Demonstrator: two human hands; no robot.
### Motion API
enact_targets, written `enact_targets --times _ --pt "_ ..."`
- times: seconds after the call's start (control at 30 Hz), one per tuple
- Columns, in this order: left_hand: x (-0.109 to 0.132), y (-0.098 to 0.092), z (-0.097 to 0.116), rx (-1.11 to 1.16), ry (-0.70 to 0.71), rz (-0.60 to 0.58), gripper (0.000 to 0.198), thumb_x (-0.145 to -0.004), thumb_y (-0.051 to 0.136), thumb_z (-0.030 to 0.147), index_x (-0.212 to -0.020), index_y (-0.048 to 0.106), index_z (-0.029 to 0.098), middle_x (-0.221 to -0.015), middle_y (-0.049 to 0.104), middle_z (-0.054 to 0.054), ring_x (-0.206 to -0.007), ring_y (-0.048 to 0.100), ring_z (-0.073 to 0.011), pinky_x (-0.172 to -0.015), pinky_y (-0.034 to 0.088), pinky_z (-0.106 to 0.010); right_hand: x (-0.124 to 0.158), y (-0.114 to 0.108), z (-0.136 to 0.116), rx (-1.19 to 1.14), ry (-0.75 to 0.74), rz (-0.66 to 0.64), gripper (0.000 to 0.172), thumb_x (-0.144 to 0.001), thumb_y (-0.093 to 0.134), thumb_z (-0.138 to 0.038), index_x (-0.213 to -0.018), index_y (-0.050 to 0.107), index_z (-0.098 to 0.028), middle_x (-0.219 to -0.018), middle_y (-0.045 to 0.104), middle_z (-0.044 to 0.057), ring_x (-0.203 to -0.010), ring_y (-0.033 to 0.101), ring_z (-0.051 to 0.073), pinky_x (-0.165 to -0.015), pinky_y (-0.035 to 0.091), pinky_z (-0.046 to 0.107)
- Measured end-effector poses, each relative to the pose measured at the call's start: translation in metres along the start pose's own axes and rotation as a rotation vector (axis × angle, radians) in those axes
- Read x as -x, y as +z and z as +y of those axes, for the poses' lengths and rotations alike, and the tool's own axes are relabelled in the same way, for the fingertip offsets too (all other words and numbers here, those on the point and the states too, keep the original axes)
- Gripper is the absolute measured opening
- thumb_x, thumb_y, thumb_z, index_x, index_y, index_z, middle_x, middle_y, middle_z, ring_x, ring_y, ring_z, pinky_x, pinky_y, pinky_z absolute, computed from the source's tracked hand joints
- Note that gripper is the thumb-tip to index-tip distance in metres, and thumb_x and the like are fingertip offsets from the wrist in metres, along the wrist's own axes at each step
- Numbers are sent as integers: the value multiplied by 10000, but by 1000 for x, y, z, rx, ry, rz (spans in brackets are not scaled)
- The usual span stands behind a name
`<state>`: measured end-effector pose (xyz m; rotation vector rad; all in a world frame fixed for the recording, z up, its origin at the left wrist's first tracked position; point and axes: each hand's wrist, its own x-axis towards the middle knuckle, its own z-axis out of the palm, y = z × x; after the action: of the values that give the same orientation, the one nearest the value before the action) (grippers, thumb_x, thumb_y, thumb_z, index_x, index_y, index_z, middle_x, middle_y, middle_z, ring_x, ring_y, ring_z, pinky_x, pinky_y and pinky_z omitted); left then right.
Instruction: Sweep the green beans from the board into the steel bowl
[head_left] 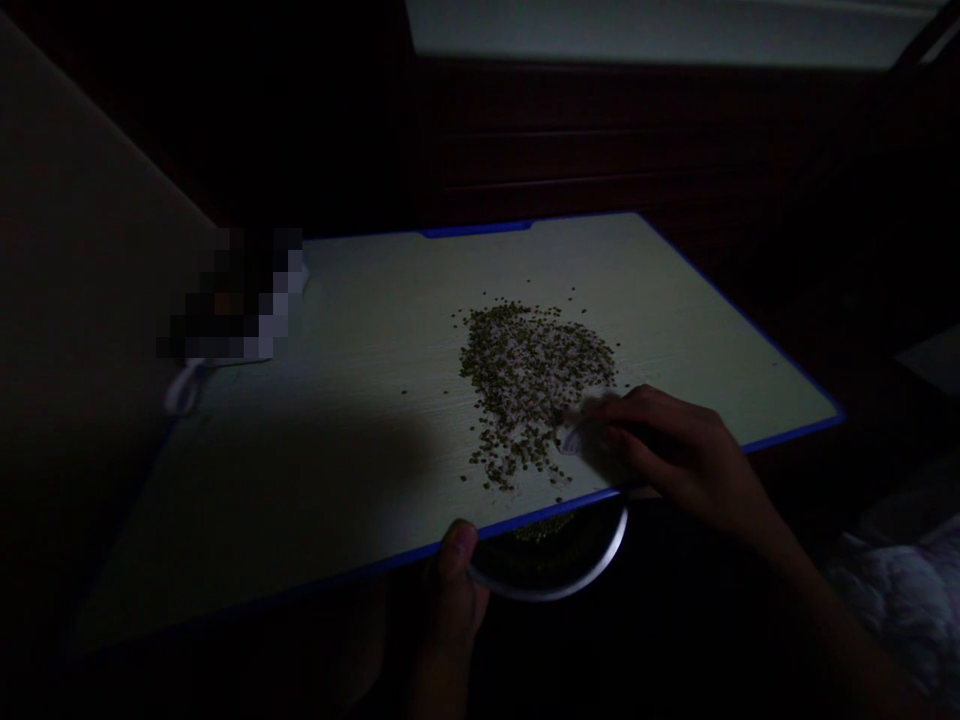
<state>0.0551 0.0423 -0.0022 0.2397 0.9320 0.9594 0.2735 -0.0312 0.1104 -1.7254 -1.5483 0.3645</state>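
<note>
Small dark greenish beans (532, 360), looking like mung beans, lie spread on a pale board (360, 330) with a blue rim. My right hand (675, 440) is low over the near right side of the beans, its fingers pinched on a small whitish flat piece (576, 438); the dim light hides its kind. Under the board's near edge a round bowl (611, 550) with a shiny rim holds more beans. My left hand (457, 580) is at the bowl's left side, fingers closed by its rim, thumb up over the blue edge.
A pixelated object (232, 300) with a pale strap lies at the board's far left corner. Behind the board is dark panelled wood (600, 150). A pale wall or panel (90, 220) rises on the left. Patterned fabric (900, 600) lies at lower right. The room is very dim.
</note>
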Motion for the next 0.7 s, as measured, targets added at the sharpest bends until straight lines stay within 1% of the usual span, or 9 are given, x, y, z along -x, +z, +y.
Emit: enact_targets --times 0.1,0.2,0.27,0.37,0.43,0.5,0.6,0.7 --pt "-1 -1 0 -14 18 13 777 -562 827 330 -1282 571 187 -1077 736 -62 -1174 607 -355 -1165 335 -539 -1 -1 1 -36 -4 -4 216 -950 587 -225 -1143 680 -254 -1004 691 27 -899 635 158 -756 476 284" --pt "-2 -2 0 -25 14 66 779 -531 837 335 -1254 585 193 -1147 712 -61 -1326 481 -344 -1207 268 -490 -2 -1 1 -54 -37 -47 238 -951 591 -217 -1168 677 -267 -1024 692 20 -927 631 150 -777 482 285" --pt "-1 0 1 -35 18 78 783 -525 837 336 -1253 583 207 -1190 694 -56 -1369 426 -348 -1206 269 -505 -3 -1 1 -59 -62 -71 246 -956 584 -203 -1176 675 -265 -1054 695 23 -967 625 152 -813 485 298" --pt "1 3 2 -28 8 46 783 -522 836 325 -1255 583 210 -1171 699 -64 -1340 460 -368 -1174 328 -535 -3 -2 1 -74 -85 -82 228 -954 590 -201 -1155 682 -257 -1061 699 28 -986 622 159 -833 489 317" --pt "2 5 3 -15 3 25 773 -525 833 325 -1248 591 204 -1133 712 -75 -1298 508 -371 -1153 366 -531 -3 -4 1 -96 -73 -83 212 -948 599 -208 -1135 688 -256 -1038 697 27 -961 628 160 -806 492 318" --pt "2 6 3 -21 1 31 764 -524 829 339 -1241 597 211 -1115 719 -76 -1254 547 -382 -1131 392 -546 -2 -5 2 -122 -51 -68 196 -943 606 -218 -1112 695 -262 -985 689 21 -906 632 159 -757 491 316" --pt "3 7 4 -67 8 45 740 -535 814 367 -1229 603 219 -1112 719 -68 -1251 552 -372 -1145 369 -538 -2 -7 2 -130 -24 -35 177 -938 610 -236 -1088 698 -270 -919 670 13 -839 623 160 -704 477 317" --pt "3 7 4 -80 0 68 759 -511 824 362 -1222 601 215 -1131 711 -69 -1296 512 -366 -1180 316 -520 -2 -6 2 -92 -18 -42 168 -940 603 -241 -1081 693 -262 -914 666 15 -837 619 159 -705 470 319"
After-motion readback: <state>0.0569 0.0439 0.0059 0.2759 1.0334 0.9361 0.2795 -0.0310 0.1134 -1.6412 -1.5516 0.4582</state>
